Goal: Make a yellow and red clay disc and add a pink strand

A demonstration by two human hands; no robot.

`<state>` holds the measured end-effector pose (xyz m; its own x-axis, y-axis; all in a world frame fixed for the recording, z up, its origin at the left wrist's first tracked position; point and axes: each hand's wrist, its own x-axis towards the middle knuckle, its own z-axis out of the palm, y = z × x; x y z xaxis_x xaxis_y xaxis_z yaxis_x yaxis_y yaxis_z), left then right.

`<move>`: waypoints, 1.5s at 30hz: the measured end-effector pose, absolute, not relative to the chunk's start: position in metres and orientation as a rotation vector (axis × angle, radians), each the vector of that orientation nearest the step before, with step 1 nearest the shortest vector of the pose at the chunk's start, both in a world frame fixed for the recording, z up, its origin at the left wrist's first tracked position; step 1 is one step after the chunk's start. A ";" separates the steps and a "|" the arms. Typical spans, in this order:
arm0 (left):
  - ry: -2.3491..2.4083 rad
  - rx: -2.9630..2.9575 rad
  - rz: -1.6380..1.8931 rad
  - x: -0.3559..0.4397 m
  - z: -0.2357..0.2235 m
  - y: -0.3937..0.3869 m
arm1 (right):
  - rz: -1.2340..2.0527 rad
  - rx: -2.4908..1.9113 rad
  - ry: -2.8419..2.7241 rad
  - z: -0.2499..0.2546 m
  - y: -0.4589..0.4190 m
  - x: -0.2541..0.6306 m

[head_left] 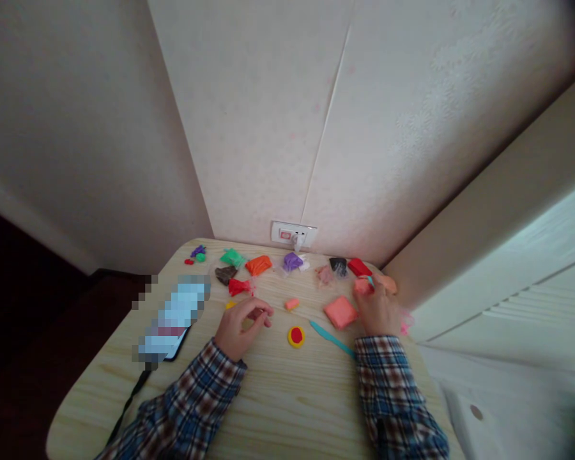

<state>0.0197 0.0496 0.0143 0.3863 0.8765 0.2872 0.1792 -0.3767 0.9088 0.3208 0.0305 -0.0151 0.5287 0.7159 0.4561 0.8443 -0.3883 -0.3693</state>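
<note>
My left hand (241,326) rests on the wooden table (278,396) with its fingers curled, beside a small yellow clay bit; whether it holds anything I cannot make out. My right hand (377,310) is closed around a pink clay lump (363,285) with a teal tool tip showing at it. A flat salmon clay slab (340,312) lies just left of that hand. A yellow disc with a red centre (296,336) and a teal modelling tool (330,338) lie between my hands. A small pink piece (292,304) sits further back.
Bags of coloured clay line the back edge: green (232,257), orange (259,264), purple (292,260), black (338,265), red (359,266), brown (225,275). A phone (172,319) with a cable lies left. A wall socket (293,234) sits behind the table.
</note>
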 end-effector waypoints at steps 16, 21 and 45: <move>0.647 1.402 1.036 0.029 0.001 0.047 | 0.109 -1.111 -2.071 0.027 -0.001 0.193; 0.713 1.375 1.076 0.022 0.007 0.054 | 0.390 -1.267 -1.708 0.026 0.001 0.202; 0.572 1.309 1.006 0.019 0.009 0.053 | 1.147 -1.219 -1.410 0.022 0.006 0.211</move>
<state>0.0186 0.0530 0.0085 0.4839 0.8554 0.1849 -0.2786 -0.0497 0.9591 0.2114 0.0061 0.0222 -0.0895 0.9939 0.0643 0.1393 0.0764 -0.9873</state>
